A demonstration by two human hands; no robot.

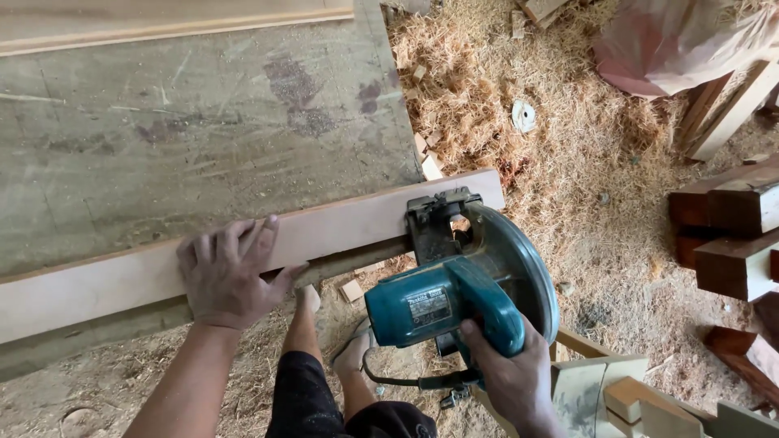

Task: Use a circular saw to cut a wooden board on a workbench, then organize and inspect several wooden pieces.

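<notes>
My left hand (230, 274) lies flat, fingers spread, pressing down on a long pale reddish wooden plank (324, 235) that lies along the near edge of a worn, scratched grey-green workbench top (187, 130). My right hand (513, 375) is closed around the rear handle of a teal electric circular saw (462, 288), whose metal base plate sits on the plank close to its right end, the rounded blade guard hanging past the near edge. The blade itself is hidden under the guard. I judge this goes best with the plank pinned hard against the bench, my left fingers kept well away from the base plate, and the saw held level and fed steadily. The black power cord (406, 380) trails below the saw, near my legs. Thick golden sawdust and shavings (568, 146) cover the ground. Dark squared timber blocks (726, 227) are stacked at right, and a pink plastic sheet (682, 40) lies bunched at top right.
</notes>
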